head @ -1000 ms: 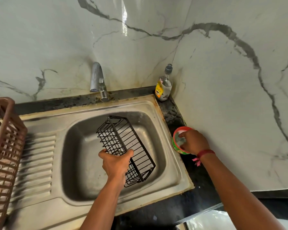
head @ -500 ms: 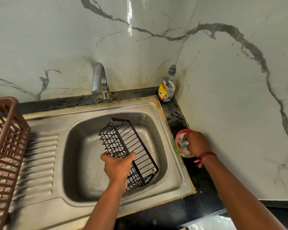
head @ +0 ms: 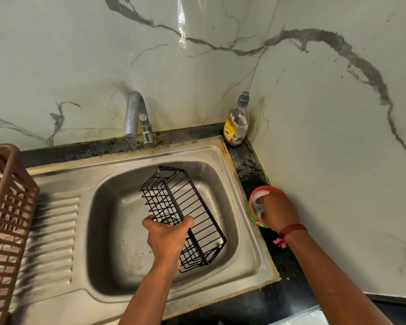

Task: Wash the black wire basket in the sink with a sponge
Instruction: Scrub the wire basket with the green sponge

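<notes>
Reaching forward on a bare forearm, the left hand [head: 167,238] lies knuckles up, fingers and thumb curled over the rim of the black wire basket [head: 172,195]. The right hand [head: 278,213], a red thread [head: 291,228] tied at its wrist, bends down into a round tub [head: 252,214], its fingertips lost in white lather.

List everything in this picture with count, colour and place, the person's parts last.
sink: one, steel, set in the black counter
black wire basket: one, black, tilted in the sink
tap: one, chrome, behind the sink
bottle: one, clear with yellow label, back corner
round tub: one, red-rimmed, white contents, counter right of sink
plastic crate: one, brown, far left
left hand: one, gripping the basket's near rim
right hand: one, fingers in the tub
</notes>
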`<action>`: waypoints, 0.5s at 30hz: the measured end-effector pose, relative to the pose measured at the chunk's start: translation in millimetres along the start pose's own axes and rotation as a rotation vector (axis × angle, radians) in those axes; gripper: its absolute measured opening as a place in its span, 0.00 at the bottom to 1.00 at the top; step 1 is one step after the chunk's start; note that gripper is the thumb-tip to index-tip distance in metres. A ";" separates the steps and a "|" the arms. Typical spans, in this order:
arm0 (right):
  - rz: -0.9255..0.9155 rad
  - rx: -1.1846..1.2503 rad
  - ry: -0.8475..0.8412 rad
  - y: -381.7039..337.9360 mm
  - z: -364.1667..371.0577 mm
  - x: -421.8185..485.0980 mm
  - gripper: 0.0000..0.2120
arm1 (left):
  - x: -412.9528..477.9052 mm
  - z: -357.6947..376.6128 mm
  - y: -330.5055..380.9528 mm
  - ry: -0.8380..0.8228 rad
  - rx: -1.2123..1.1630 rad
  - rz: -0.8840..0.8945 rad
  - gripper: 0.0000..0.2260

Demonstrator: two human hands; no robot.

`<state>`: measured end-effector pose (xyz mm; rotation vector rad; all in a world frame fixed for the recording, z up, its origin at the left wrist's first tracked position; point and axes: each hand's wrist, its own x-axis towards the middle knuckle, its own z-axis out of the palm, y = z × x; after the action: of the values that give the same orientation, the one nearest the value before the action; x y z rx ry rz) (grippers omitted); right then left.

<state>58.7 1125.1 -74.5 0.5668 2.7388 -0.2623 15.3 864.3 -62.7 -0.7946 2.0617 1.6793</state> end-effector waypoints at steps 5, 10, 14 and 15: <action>0.034 0.078 0.068 -0.4 -0.1 -1.6 0.14 | 0.1 -0.1 -2.6 -0.005 -0.002 0.011 0.40; 0.053 0.163 0.089 4.3 -11.0 -6.4 0.11 | -2.5 0.0 -5.3 -0.013 -0.008 0.013 0.40; 0.103 0.310 0.174 4.8 -16.4 -8.6 0.10 | -5.1 0.9 -5.0 -0.010 0.003 0.026 0.39; 0.116 0.352 0.199 5.3 -16.5 -8.7 0.10 | -5.7 1.0 -4.7 -0.011 0.004 0.028 0.39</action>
<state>63.7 1130.8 -56.7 0.8841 2.8511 -0.7026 22.6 865.7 -63.1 -0.7568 2.0782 1.6899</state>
